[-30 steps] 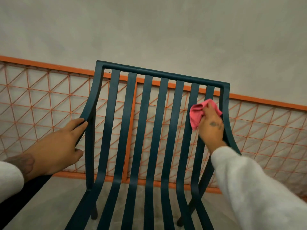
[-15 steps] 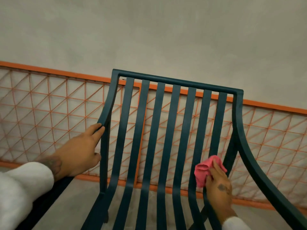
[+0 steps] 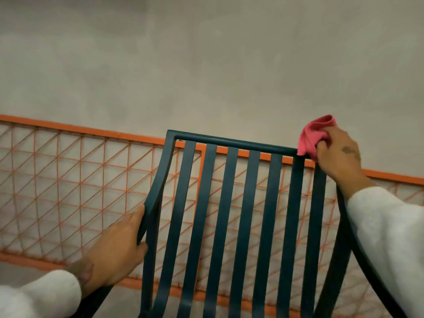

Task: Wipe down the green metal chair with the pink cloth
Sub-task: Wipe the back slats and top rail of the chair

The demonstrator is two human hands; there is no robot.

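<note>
Clutching the pink cloth (image 3: 315,136), the right hand (image 3: 339,157) touches the green metal chair (image 3: 229,143). The left hand (image 3: 114,249) grips its frame; slackening could risk tipping.

- A plain grey plastered wall (image 3: 206,65) fills the upper half of the view.
- A long orange-painted metal railing (image 3: 80,130) stands against the wall's foot, its flat top bar sloping down toward the right edge.
- A thin orange wire lattice of squares and diagonals (image 3: 57,180) fills the railing between its top and bottom bars.
- A smooth grey floor (image 3: 126,301) shows below the railing's bottom bar.
</note>
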